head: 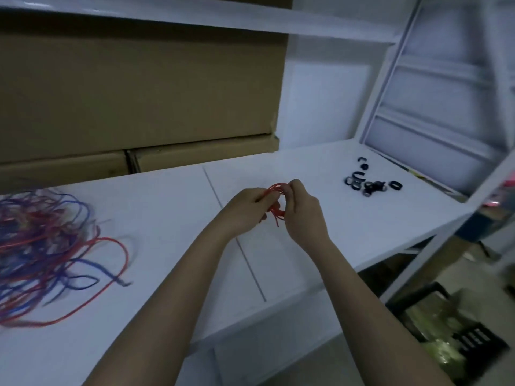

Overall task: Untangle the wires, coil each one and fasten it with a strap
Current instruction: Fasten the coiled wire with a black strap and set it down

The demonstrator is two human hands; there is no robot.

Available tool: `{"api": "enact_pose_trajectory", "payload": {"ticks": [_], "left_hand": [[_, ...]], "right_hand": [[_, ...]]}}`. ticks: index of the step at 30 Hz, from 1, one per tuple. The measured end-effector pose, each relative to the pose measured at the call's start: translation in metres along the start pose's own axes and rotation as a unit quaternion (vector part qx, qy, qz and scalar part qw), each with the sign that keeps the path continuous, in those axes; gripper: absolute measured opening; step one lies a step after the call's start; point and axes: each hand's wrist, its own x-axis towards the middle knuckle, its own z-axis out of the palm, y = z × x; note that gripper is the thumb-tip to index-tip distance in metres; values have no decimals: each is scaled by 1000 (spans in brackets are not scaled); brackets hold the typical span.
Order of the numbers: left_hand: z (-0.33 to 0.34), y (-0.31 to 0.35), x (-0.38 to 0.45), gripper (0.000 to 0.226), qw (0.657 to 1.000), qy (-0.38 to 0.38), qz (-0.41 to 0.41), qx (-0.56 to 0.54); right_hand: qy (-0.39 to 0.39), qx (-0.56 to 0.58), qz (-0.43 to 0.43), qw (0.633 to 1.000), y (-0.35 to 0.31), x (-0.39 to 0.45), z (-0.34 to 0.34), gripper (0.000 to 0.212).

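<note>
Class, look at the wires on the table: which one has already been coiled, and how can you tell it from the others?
The red wire held between the hands, left and right, above the table. It is wound into a small coil; the other red and blue wires lie in a loose tangle at the left.

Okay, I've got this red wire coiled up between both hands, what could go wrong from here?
1. The red coil is held only by the left hand and right hand; no strap shows on it, so loosening either grip may let it spring open.
2. The black straps lie apart to the right, so fetching one probably leaves one hand holding the coil.
3. A loose end hanging below the coil could snag.
</note>
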Motion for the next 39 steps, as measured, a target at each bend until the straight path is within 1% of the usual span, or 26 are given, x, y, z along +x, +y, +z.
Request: {"api": "enact_pose_trajectory", "payload": {"ticks": [2,5,8,11,13,18,22,25,27,29,30,32,35,37,38,39], "left_hand": [[26,10,19,30,999,-13,1,-34],[59,25,49,22,995,-3,11,-94],[90,35,83,20,994,0,15,-107],[122,44,121,21,991,-15,19,-130],[140,49,148,21,989,-15,26,-144],[177,61,227,14,985,-11,26,-172],[208,74,281,14,982,-18,8,-189],[230,85,312,10,978,-19,-3,-206],[245,91,332,10,972,-19,-20,-235],[258,94,350,13,958,-10,-48,-281],[264,95,359,15,952,-4,-61,-299],[275,95,377,17,944,2,-82,-319],[284,92,402,25,943,9,-116,-313],[287,87,420,33,944,58,-144,-292],[287,83,428,34,948,96,-150,-263],[287,78,437,32,957,136,-149,-210]], "right_hand": [[8,5,14,1000,26,4,-19,20],[37,39,44,998,59,15,-41,21],[51,76,97,991,94,28,-58,25],[44,163,163,972,127,48,-74,25],[39,217,187,957,148,66,-86,25],[34,212,197,957,210,121,-109,30],[64,186,192,962,256,158,-127,35],[78,196,205,956,287,181,-140,37],[96,204,203,953,307,198,-146,38],[107,197,179,958,327,215,-151,36],[101,196,164,961,337,224,-154,33],[66,203,145,966,359,242,-156,30],[3,191,133,973,392,267,-158,29],[-13,169,117,979,415,286,-161,26],[-20,159,112,981,426,295,-162,26],[-31,152,106,982,436,304,-162,25]]}}
